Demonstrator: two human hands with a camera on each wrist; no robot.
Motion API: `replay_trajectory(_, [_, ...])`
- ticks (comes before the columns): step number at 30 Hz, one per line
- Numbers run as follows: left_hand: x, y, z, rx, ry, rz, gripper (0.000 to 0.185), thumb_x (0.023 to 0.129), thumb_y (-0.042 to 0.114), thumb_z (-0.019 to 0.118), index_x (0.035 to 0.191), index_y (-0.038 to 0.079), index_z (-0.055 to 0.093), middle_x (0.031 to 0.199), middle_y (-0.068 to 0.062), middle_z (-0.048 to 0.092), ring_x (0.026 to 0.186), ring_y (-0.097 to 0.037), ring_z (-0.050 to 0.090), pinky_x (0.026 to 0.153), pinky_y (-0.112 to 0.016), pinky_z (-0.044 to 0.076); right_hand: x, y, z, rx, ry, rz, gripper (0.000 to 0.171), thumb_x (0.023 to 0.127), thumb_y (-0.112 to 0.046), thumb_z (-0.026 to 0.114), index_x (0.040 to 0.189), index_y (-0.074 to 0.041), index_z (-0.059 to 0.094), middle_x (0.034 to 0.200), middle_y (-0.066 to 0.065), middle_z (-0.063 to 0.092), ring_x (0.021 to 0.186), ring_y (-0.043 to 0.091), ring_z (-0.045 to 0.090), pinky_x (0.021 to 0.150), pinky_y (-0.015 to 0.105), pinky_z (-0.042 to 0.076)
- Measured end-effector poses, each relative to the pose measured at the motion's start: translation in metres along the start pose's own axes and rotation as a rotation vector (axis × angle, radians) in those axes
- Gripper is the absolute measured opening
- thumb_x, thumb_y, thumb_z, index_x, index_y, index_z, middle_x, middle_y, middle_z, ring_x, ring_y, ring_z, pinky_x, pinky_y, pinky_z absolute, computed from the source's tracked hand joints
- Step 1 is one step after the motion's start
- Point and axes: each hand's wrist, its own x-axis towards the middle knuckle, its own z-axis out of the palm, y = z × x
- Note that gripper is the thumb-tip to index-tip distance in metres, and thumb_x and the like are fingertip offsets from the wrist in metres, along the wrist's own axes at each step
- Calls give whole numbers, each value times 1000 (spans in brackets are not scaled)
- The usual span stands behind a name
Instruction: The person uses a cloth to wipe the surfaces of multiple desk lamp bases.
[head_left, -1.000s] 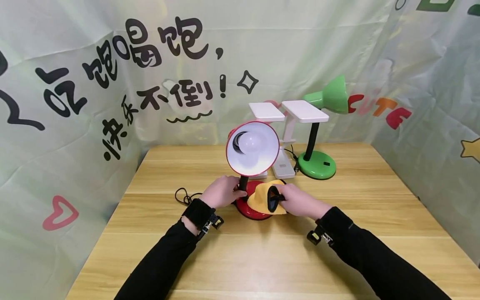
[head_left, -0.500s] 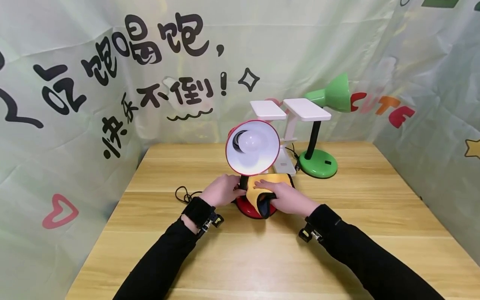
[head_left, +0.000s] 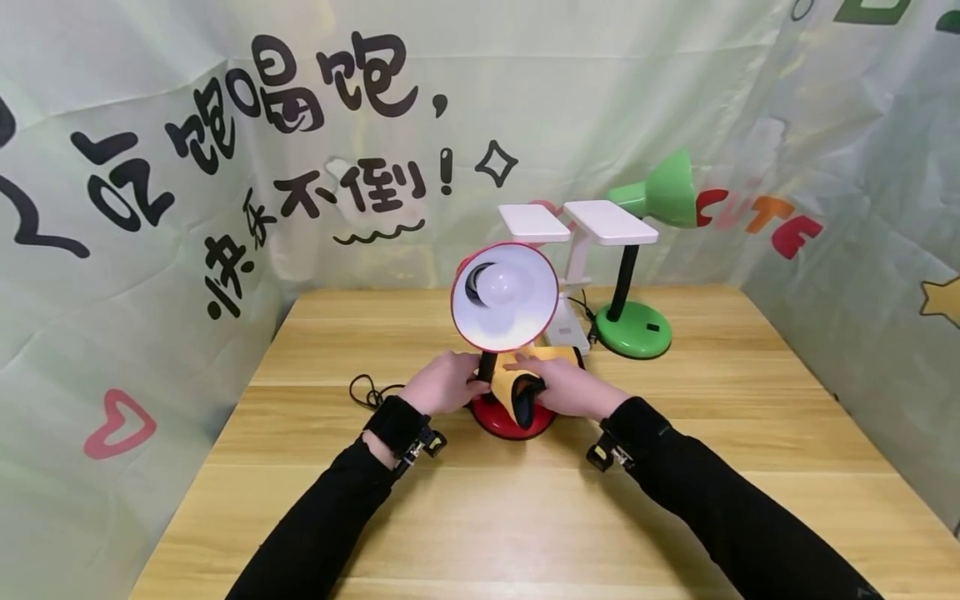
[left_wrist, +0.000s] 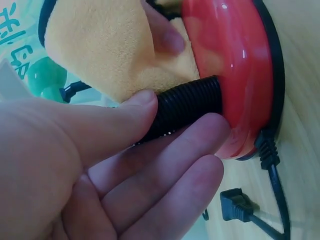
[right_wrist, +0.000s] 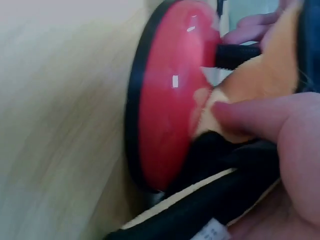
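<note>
Wooden bench [head_left: 525, 517] fills the view, with a green desk lamp [head_left: 645, 250] and two white desk lamps [head_left: 577, 250] standing at the back. Front and centre stands the red desk lamp [head_left: 504, 296], its round red base [head_left: 498, 417] flat on the bench, shade turned toward the camera. A yellow cloth [head_left: 517, 375] with black trim lies over the base's right side. Right hand [head_left: 566, 387] presses down on that cloth, fingers [right_wrist: 260, 117] laid fairly flat and together. Left hand [head_left: 442, 383] grips the black ribbed neck [left_wrist: 185, 107] just above the base, thumb and fingers [left_wrist: 175, 160] curled round it. A black cord [head_left: 367, 392] trails left.
</note>
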Motion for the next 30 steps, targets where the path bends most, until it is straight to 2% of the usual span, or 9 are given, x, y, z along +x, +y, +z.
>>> replay_trajectory(1, [0, 1, 0, -9, -8, -1, 15, 99, 26, 68, 102, 12, 65, 81, -2, 72, 59, -7, 53, 55, -22, 39, -4, -1, 0, -22, -9, 1, 70, 81, 11, 59, 147, -14, 54, 159, 18, 40, 75, 21, 61, 57, 24, 39])
replay_trajectory(3, [0, 2, 0, -19, -18, -10, 16, 100, 27, 67, 104, 12, 66, 81, -3, 71, 59, -8, 53, 55, -23, 38, -13, -5, 0, -56, -16, 2, 71, 82, 12, 59, 147, -15, 54, 158, 19, 42, 102, 31, 69, 67, 29, 51])
replay_trajectory(5, [0, 3, 0, -34, -29, -22, 16, 100, 27, 66, 104, 12, 65, 77, -2, 68, 57, -9, 51, 54, -23, 36, -22, -10, 2, -88, -15, -7, 72, 81, 13, 58, 147, -16, 54, 157, 19, 44, 129, 41, 58, 78, 36, 56])
replay_trajectory(7, [1, 3, 0, -25, -31, -30, 17, 100, 29, 66, 103, 12, 65, 72, 1, 62, 57, -10, 50, 54, -23, 36, -30, -16, 5, -89, -23, -12, 75, 79, 15, 57, 147, -17, 54, 157, 18, 44, 139, 42, 48, 86, 41, 56])
replay_trajectory(11, [2, 3, 0, -29, -45, -43, 17, 100, 29, 66, 101, 12, 64, 69, 3, 57, 55, -10, 50, 52, -24, 36, -46, -28, 11, -48, -46, -28, 78, 76, 18, 55, 146, -16, 56, 159, 14, 43, 146, 38, 40, 89, 42, 53])
replay_trajectory(13, [2, 4, 0, -36, -55, -49, 17, 100, 29, 66, 102, 12, 64, 69, 3, 57, 55, -11, 50, 52, -24, 36, -54, -35, 13, -32, -58, -40, 78, 77, 19, 54, 146, -16, 56, 159, 11, 44, 150, 36, 35, 99, 45, 50])
replay_trajectory(19, [3, 5, -1, -28, -66, -36, 16, 100, 27, 65, 106, 12, 66, 72, 2, 58, 59, -13, 53, 55, -25, 39, -70, -57, 20, -44, -101, -114, 78, 74, 21, 52, 143, -15, 58, 158, 7, 46, 151, 33, 34, 112, 51, 42])
replay_trajectory(24, [3, 4, -2, 11, -59, -3, 14, 101, 25, 65, 106, 12, 66, 80, 1, 64, 66, -13, 57, 62, -26, 44, -63, -74, 30, -113, -109, -204, 75, 76, 20, 56, 143, -14, 58, 157, 6, 47, 150, 33, 37, 111, 49, 44])
replay_trajectory(30, [0, 5, -3, 26, -59, 36, 12, 101, 24, 65, 105, 13, 67, 85, 0, 70, 67, -12, 57, 65, -25, 43, -45, -88, 45, -230, -29, -298, 67, 78, 16, 59, 140, -9, 60, 150, 10, 54, 145, 36, 44, 113, 47, 43])
